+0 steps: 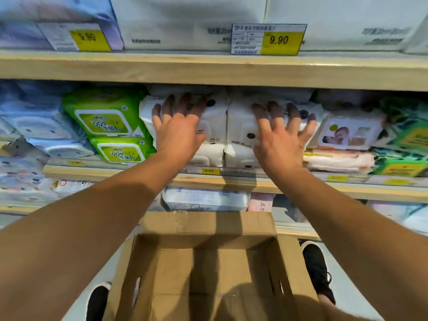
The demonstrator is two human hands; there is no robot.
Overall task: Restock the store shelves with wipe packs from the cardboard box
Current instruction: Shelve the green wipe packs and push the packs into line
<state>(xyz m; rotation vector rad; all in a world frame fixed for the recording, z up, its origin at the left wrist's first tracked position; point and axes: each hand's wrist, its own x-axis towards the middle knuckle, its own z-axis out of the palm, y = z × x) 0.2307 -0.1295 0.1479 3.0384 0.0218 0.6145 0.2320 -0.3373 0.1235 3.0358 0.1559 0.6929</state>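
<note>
Two stacks of white wipe packs [215,126] stand side by side on the middle shelf [231,179]. My left hand [178,128] lies flat with spread fingers on the front of the left stack. My right hand [280,135] presses the same way on the right stack [240,133]. Neither hand grips a pack. Below my arms the brown cardboard box [208,262] stands open on the floor, and its inside shows only bare cardboard.
Green wipe packs [108,121] sit left of the white ones, blue packs [39,128] further left. Packs with a baby picture [349,133] and green packs [405,140] lie to the right. The upper shelf [208,68] carries price tags [268,39]. My black shoes [317,267] flank the box.
</note>
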